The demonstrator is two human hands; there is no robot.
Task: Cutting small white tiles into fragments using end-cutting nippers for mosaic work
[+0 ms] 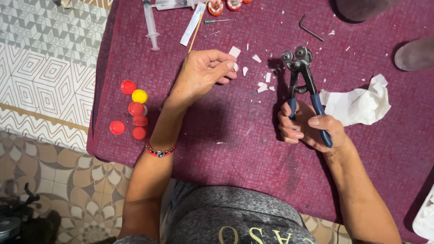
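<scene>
My right hand (307,129) grips the blue handles of a pair of wheeled nippers (302,77), whose two round cutting wheels point away from me above the purple cloth. My left hand (203,72) hovers to the left of the tool, fingers curled, pinching a small white tile chip (235,67) at the fingertips. Several white tile fragments (263,85) lie scattered on the cloth between the two hands, with one larger piece (234,51) just beyond my left fingers.
The purple cloth (235,149) covers the table. Red and yellow bottle caps (135,108) sit at its left edge. Syringes (150,22), a needle and a thin stick lie at the back, an L-shaped hex key (310,29) further right. Crumpled white tissue (361,101) lies beside my right hand.
</scene>
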